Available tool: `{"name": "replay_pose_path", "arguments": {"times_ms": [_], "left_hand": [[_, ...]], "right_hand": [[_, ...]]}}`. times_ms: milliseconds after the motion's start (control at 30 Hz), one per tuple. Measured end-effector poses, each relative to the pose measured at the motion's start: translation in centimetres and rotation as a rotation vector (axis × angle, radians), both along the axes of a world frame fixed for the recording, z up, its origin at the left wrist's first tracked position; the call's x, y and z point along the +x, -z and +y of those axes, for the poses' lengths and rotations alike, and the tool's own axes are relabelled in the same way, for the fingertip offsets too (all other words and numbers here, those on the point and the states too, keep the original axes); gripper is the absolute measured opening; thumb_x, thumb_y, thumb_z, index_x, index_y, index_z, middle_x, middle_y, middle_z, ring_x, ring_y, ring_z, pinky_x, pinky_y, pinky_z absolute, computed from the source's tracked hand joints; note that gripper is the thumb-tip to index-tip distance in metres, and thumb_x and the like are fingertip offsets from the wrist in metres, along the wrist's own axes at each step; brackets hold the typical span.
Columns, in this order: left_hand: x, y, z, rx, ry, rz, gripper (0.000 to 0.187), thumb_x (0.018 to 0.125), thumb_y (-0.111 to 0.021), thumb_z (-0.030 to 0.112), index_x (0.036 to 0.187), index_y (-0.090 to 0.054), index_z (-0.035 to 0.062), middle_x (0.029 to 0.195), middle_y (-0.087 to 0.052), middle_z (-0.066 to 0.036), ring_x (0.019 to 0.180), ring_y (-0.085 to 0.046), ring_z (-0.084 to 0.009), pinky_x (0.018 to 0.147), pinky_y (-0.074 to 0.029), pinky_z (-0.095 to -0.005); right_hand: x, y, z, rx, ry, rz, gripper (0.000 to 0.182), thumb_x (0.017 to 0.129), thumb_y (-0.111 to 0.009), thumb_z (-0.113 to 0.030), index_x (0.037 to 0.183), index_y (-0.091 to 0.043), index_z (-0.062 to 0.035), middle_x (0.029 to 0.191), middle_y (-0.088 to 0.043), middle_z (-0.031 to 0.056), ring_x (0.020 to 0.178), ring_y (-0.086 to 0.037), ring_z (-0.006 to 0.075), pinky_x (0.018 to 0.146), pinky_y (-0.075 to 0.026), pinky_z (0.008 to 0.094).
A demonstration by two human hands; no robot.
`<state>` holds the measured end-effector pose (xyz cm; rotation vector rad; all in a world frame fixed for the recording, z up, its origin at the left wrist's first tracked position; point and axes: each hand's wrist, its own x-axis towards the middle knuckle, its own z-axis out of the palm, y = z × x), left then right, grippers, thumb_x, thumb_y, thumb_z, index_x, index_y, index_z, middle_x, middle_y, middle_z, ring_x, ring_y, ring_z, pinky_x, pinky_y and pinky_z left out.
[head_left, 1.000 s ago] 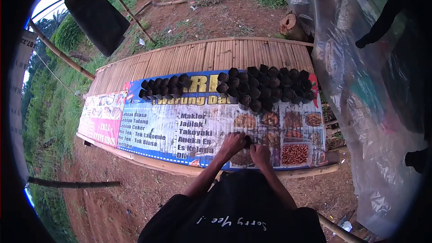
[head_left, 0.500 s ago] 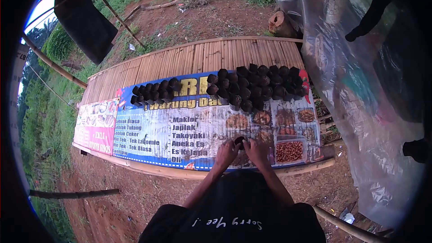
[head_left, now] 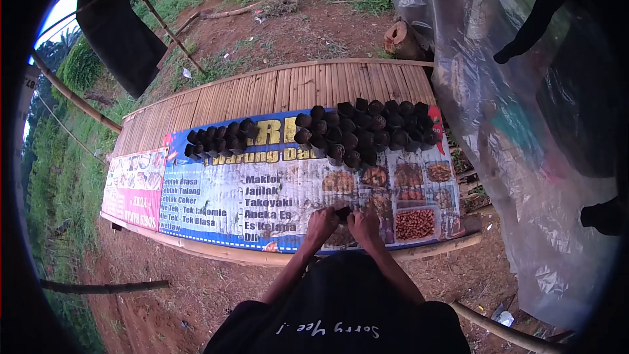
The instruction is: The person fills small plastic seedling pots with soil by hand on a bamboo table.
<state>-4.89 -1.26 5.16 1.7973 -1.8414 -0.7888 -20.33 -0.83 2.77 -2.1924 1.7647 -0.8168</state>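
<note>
Between my two hands is a small black seedling bag point(head_left: 343, 213), held near the front edge of the table. My left hand point(head_left: 322, 225) pinches its left side and my right hand point(head_left: 364, 225) its right side; the fingertips are partly hidden. To the right of my right hand, a clear tray point(head_left: 415, 225) holds reddish-brown seeds that look like peanuts. Beyond my hands stands a large group of black seedling bags point(head_left: 367, 132), packed close together. A smaller group of the same bags point(head_left: 219, 136) stands to the left.
A printed menu banner point(head_left: 196, 190) covers much of the bamboo table point(head_left: 249, 92). Clear plastic sheeting point(head_left: 478, 124) hangs along the right side. A cut log point(head_left: 401, 39) lies behind the table, and a bamboo pole point(head_left: 498, 329) runs at lower right.
Both hands keep hold of the bag; its dark opening faced up before and now it looks flatter between the fingers. The whole view has shifted slightly.
</note>
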Motion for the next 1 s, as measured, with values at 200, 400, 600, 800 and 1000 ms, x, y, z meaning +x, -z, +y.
{"name": "replay_pose_path", "arguments": {"times_ms": [200, 400, 600, 800, 1000], "left_hand": [[0.0, 0.3, 0.3, -0.041, 0.009, 0.0, 0.015, 0.078, -0.058, 0.014, 0.081, -0.06, -0.0006, 0.078, -0.063, -0.025, 0.071, -0.061, -0.0424, 0.063, -0.049, -0.0498], [0.2, 0.5, 0.4, -0.083, -0.008, 0.023, 0.016, 0.077, -0.061, 0.015, 0.082, -0.06, -0.0004, 0.079, -0.063, -0.025, 0.073, -0.062, -0.041, 0.065, -0.05, -0.0481], [0.6, 0.5, 0.5, -0.102, 0.033, 0.04, 0.014, 0.077, -0.061, 0.014, 0.084, -0.06, 0.001, 0.082, -0.063, -0.021, 0.073, -0.062, -0.0408, 0.064, -0.05, -0.0482], [1.0, 0.9, 0.3, -0.069, 0.057, -0.028, 0.015, 0.079, -0.06, 0.016, 0.084, -0.06, 0.0016, 0.081, -0.063, -0.02, 0.073, -0.062, -0.0406, 0.065, -0.05, -0.0486], [0.6, 0.5, 1.6, 0.007, -0.088, -0.026, 0.026, 0.085, -0.06, 0.028, 0.084, -0.06, 0.0018, 0.078, -0.064, -0.023, 0.071, -0.062, -0.0423, 0.066, -0.05, -0.0498]], "right_hand": [[-0.1, 0.4, 0.0, 0.061, 0.009, -0.078, 0.024, 0.079, -0.059, -0.023, 0.067, -0.064, -0.0033, 0.062, -0.059, 0.0205, 0.059, -0.059, 0.0393, 0.059, -0.048, 0.0483], [0.6, 0.4, 1.0, 0.126, 0.019, -0.033, 0.024, 0.08, -0.058, -0.023, 0.067, -0.063, -0.0024, 0.063, -0.059, 0.0217, 0.061, -0.059, 0.0405, 0.059, -0.048, 0.0484], [0.6, 0.3, 1.0, 0.168, 0.029, -0.037, 0.026, 0.08, -0.058, -0.024, 0.066, -0.063, -0.0019, 0.064, -0.06, 0.0228, 0.062, -0.059, 0.0412, 0.061, -0.047, 0.0493], [0.4, 0.0, 1.1, 0.198, 0.014, -0.028, 0.029, 0.082, -0.058, -0.026, 0.065, -0.062, -0.003, 0.064, -0.06, 0.0224, 0.062, -0.06, 0.0398, 0.06, -0.047, 0.0486], [-0.1, -1.4, 0.1, 0.131, 0.025, 0.033, 0.037, 0.086, -0.058, -0.034, 0.066, -0.061, -0.0039, 0.063, -0.061, 0.0206, 0.063, -0.061, 0.038, 0.061, -0.048, 0.0474]]}}
